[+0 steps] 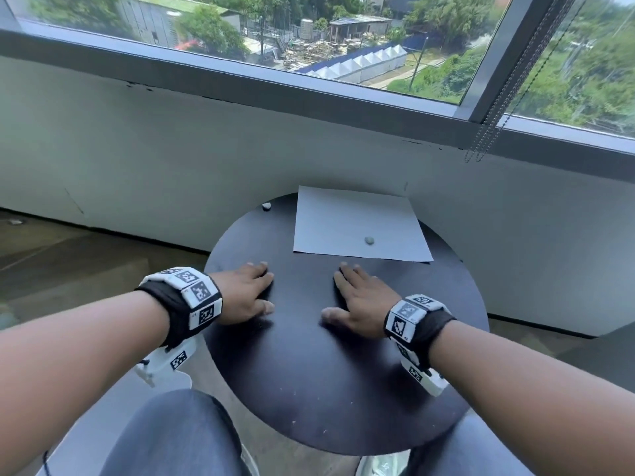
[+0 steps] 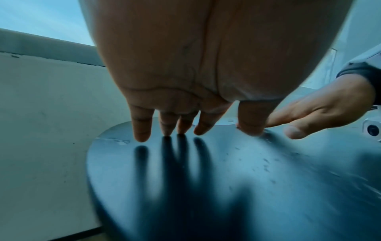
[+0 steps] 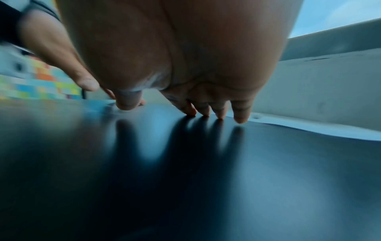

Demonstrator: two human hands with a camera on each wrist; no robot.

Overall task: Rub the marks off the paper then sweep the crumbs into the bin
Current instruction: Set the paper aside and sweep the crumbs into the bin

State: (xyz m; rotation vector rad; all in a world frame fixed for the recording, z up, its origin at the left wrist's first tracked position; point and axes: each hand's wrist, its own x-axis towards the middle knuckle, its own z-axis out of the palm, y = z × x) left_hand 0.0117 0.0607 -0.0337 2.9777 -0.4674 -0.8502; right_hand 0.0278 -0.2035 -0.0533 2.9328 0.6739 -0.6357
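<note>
A white sheet of paper (image 1: 357, 223) lies at the far right of the round dark table (image 1: 343, 372). On the sheet sits a small grey lump (image 1: 369, 240), seemingly an eraser. A second small pale lump (image 1: 266, 206) lies on the table left of the sheet. My left hand (image 1: 245, 293) and my right hand (image 1: 357, 304) rest flat on the table just short of the paper, fingers straight, holding nothing. The left wrist view shows the left fingertips (image 2: 142, 135) touching the tabletop; the right wrist view shows the right fingertips (image 3: 240, 119) near the paper's edge (image 3: 309, 128). No bin is in view.
A white wall (image 1: 171, 159) under a window stands right behind the table. A bead chain (image 1: 488, 132) hangs at the right. Small pale crumbs (image 1: 324, 431) dot the table's near part. My knees (image 1: 171, 438) are under the near edge.
</note>
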